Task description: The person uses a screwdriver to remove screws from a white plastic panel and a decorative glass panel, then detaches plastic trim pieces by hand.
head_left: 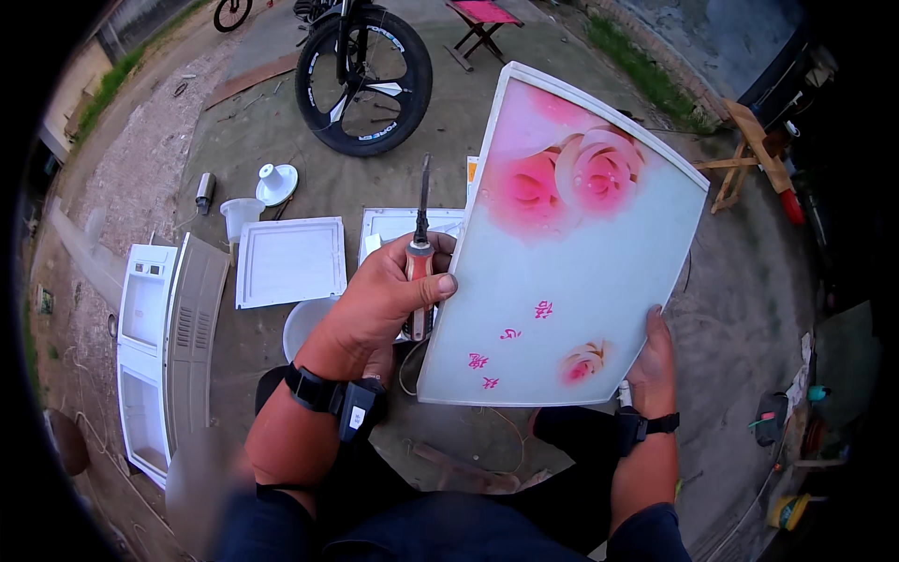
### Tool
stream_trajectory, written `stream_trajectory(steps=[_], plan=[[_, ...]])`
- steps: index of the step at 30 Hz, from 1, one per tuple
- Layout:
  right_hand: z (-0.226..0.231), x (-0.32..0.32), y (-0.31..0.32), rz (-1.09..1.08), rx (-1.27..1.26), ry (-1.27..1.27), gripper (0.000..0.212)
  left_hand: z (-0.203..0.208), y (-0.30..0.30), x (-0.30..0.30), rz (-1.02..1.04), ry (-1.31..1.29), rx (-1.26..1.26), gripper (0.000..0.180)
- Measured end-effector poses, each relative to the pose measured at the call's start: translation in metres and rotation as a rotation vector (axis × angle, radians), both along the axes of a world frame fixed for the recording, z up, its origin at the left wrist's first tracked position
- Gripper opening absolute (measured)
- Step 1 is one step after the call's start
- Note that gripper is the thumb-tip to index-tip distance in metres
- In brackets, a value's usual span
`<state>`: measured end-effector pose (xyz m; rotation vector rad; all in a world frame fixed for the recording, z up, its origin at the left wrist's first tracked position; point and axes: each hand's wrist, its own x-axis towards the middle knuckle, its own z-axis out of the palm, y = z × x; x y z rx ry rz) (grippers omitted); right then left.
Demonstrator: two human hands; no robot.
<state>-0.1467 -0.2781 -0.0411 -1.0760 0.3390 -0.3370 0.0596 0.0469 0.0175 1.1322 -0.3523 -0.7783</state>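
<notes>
Rose-print panel (590,272) is held midair: L edge steadied by L hand (385,284), also curled round screwdriver (420,266); R edge gripped by R hand (654,363), part-hidden. Panel could be scratched if screwdriver's swung inward.

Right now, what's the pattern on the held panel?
Pink roses and characters on the pale panel; best in head view.

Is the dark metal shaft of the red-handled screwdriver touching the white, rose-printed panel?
Apart: the head view shows a plain gap between the screwdriver shaft and the panel, with grey ground visible between them.
</notes>
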Motion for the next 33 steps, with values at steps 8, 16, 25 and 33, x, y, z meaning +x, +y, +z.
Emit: stream_trajectory(steps=[8,16,25,33], plan=[[-0.018,0.015,-0.007,-0.173,0.142,0.020,0.064,0.015,-0.002,-0.009,-0.001,-0.021,-0.012,0.051],[-0.021,0.021,0.002,-0.340,-0.222,0.209,0.055,0.000,-0.004,-0.005,0.193,-0.329,0.251,0.038],[0.007,0.019,0.015,-0.239,-0.038,0.133,0.054,-0.011,-0.002,0.003,0.184,-0.307,0.157,0.036],[0.022,0.015,0.029,-0.198,0.271,-0.023,0.044,-0.021,0.000,0.014,0.156,-0.259,0.126,0.044]])
